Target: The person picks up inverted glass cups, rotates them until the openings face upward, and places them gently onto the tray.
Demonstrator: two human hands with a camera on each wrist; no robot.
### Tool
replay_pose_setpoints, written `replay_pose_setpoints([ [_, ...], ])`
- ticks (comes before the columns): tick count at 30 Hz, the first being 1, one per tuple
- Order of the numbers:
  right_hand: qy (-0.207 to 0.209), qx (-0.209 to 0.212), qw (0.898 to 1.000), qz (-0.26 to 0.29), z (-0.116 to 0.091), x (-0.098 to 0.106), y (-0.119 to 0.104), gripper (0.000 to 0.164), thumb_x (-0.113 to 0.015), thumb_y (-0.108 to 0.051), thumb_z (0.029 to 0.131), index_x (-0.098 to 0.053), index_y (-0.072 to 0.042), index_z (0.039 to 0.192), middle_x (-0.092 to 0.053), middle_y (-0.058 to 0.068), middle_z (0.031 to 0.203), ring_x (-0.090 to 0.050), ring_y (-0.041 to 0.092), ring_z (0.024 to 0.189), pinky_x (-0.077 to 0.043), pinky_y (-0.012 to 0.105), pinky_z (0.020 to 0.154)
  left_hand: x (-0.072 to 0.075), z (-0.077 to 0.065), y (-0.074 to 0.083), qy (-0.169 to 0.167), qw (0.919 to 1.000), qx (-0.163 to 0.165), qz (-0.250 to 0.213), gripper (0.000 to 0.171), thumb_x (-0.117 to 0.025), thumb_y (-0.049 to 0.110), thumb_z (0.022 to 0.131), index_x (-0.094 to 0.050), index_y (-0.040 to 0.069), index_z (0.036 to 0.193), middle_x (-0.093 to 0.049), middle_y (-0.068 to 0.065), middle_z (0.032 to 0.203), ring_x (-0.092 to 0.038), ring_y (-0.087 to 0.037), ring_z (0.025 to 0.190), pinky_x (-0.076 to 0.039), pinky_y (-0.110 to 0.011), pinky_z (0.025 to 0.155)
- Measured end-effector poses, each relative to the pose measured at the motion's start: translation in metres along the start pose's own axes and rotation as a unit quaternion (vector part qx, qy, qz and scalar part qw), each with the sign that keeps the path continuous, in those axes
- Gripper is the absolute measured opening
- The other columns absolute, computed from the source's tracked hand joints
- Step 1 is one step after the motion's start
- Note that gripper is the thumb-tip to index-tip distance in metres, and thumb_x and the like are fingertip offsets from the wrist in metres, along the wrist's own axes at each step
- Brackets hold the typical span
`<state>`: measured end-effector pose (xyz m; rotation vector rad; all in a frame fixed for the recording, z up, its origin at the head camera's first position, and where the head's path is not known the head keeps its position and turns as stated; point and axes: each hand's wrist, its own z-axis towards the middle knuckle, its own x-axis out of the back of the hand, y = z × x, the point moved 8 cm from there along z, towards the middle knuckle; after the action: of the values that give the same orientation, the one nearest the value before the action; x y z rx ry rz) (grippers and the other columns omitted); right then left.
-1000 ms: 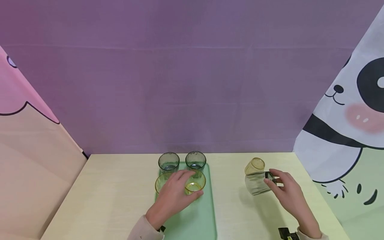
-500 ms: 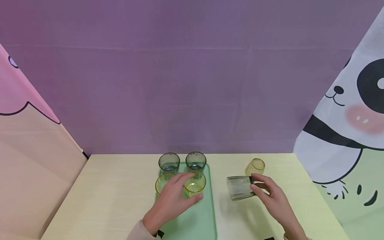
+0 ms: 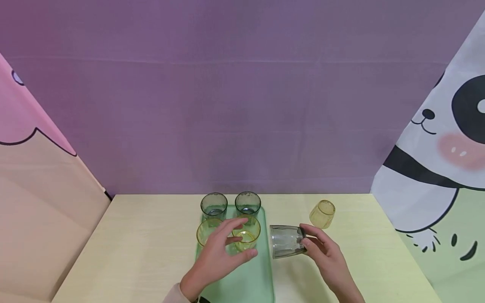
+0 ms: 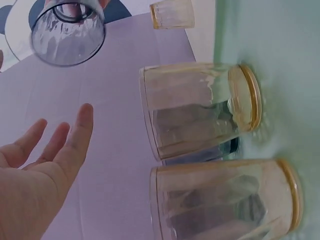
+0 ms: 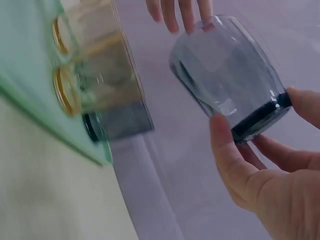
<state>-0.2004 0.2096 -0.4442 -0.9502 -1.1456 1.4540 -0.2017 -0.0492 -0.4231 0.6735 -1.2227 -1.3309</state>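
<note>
My right hand (image 3: 329,259) holds a grey glass (image 3: 286,242) by its base, fingertips and thumb round the thick bottom. The glass lies on its side in the air, its mouth turned left toward the tray's right edge. Above the green tray (image 3: 251,280) hovers my left hand (image 3: 217,259), fingers spread and holding nothing. Beneath it two yellow glasses (image 4: 185,107) stand upright on the tray, partly hidden by this hand in the head view. Two dark grey glasses, one at left (image 3: 214,207) and one at right (image 3: 248,205), stand upright behind them.
An amber glass (image 3: 322,213) stands upside down on the pale table (image 3: 144,252), right of the tray. A purple cloth wall (image 3: 242,105) rises along the table's back edge, with printed panels at both sides.
My right hand has carried the grey glass left, from in front of the amber glass to beside the tray. The left hand has spread its fingers a little wider and barely moved.
</note>
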Motion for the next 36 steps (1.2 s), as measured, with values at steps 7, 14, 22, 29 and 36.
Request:
replay_pose_setpoints([
  [7, -0.041, -0.003, 0.993, 0.110, -0.001, -0.027, 0.006, 0.037, -0.044, 0.001, 0.105, -0.042, 0.013, 0.141, -0.053, 0.017, 0.134, -0.061, 0.021, 0.114, -0.051, 0.039, 0.097, -0.009, -0.002, -0.001, -0.015, 0.9978, -0.009, -0.065, 0.072, -0.088, 0.022, 0.079, -0.052, 0.027, 0.141, -0.048, 0.003, 0.141, -0.051, -0.024, 0.126, -0.054, -0.039, 0.094],
  [14, -0.045, -0.032, 0.988, 0.147, -0.001, -0.045, 0.014, 0.038, -0.043, -0.004, 0.107, -0.041, 0.012, 0.141, -0.049, 0.017, 0.137, -0.058, 0.022, 0.117, -0.051, 0.044, 0.098, -0.015, -0.005, -0.005, -0.033, 0.9957, 0.007, -0.086, 0.072, -0.087, 0.022, 0.081, -0.051, 0.026, 0.143, -0.045, -0.008, 0.145, -0.050, -0.029, 0.127, -0.053, -0.036, 0.094],
  [22, -0.055, -0.035, 0.984, 0.164, 0.000, -0.053, 0.015, 0.038, -0.043, -0.005, 0.108, -0.042, 0.010, 0.143, -0.049, 0.014, 0.137, -0.057, 0.020, 0.118, -0.051, 0.043, 0.098, -0.016, -0.006, -0.006, -0.032, 0.9948, 0.014, -0.095, 0.070, -0.087, 0.021, 0.081, -0.052, 0.025, 0.141, -0.049, -0.006, 0.140, -0.051, -0.033, 0.126, -0.055, -0.035, 0.092],
  [29, -0.050, -0.056, 0.984, 0.163, 0.002, -0.055, 0.020, 0.041, -0.043, -0.007, 0.108, -0.038, 0.013, 0.143, -0.046, 0.019, 0.138, -0.056, 0.021, 0.118, -0.051, 0.046, 0.098, -0.014, -0.006, -0.006, -0.022, 0.9962, 0.000, -0.084, 0.069, -0.087, 0.021, 0.081, -0.054, 0.025, 0.140, -0.053, -0.002, 0.134, -0.055, -0.028, 0.120, -0.055, -0.036, 0.090],
  [36, -0.063, -0.037, 0.984, 0.161, 0.003, -0.058, 0.019, 0.040, -0.042, -0.004, 0.107, -0.038, 0.015, 0.142, -0.047, 0.020, 0.138, -0.058, 0.021, 0.117, -0.052, 0.045, 0.097, -0.010, -0.008, -0.004, -0.010, 0.9967, -0.014, -0.079, 0.067, -0.087, 0.020, 0.081, -0.055, 0.024, 0.139, -0.054, -0.010, 0.132, -0.056, -0.030, 0.117, -0.056, -0.037, 0.089],
])
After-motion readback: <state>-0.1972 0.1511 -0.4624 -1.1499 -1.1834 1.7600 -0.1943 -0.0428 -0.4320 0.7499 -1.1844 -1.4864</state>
